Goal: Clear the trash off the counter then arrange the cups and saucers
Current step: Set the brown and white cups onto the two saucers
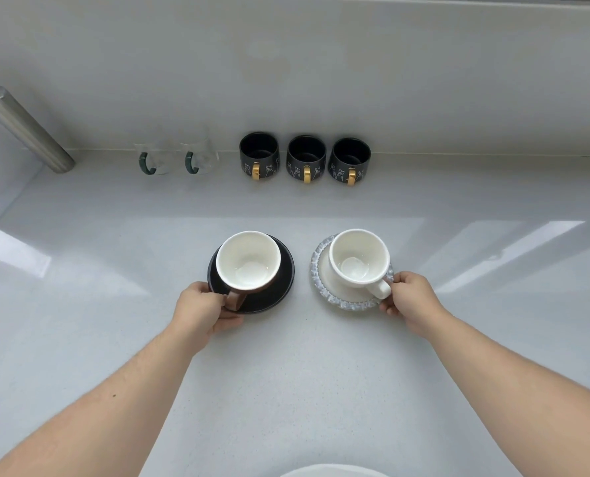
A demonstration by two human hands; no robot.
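A brown cup [249,261] stands upright on a black saucer [280,287], beside a white cup [359,258] on a ruffled grey saucer [342,297].

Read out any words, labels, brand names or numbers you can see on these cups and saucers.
None: no readable text anywhere.
The three black mugs carry white line drawings of cats, not lettering.
The brown cup, white cup, both saucers and the two glass mugs are unmarked.

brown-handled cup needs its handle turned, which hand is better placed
Left. The left hand already touches the brown-handled cup at its handle; the right hand is on the white cup.
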